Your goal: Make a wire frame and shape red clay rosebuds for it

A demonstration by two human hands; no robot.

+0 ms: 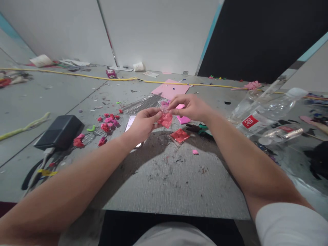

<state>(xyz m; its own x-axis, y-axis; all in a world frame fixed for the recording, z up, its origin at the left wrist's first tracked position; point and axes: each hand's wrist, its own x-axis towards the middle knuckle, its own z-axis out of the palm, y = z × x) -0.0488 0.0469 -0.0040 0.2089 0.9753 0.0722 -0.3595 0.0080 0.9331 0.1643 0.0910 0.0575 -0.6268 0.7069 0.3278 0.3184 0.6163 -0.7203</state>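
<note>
Between my hands is a small clear packet with soft red material (165, 120) inside. My left hand (146, 122) pinches its left edge, while the fingertips of my right hand (189, 106) grip the top of the plastic. A second red packet (180, 136) lies on the table just below. Behind my right hand, a bright pink packet (183, 119) is partly covered. Green-handled pliers (198, 128) rest beside my right forearm. A lit phone (131, 121) lies partly under my left hand. A pink scrap (195, 152) sits nearer to me.
Red and pink flower-like pieces on wire (109, 125) lie left, near a black power adapter (60, 131). Thin wires (143, 103) and a pink sheet (171, 89) are beyond my hands. Plastic bottles (275, 109) stand and lie right. A yellow cable (97, 76) crosses the back.
</note>
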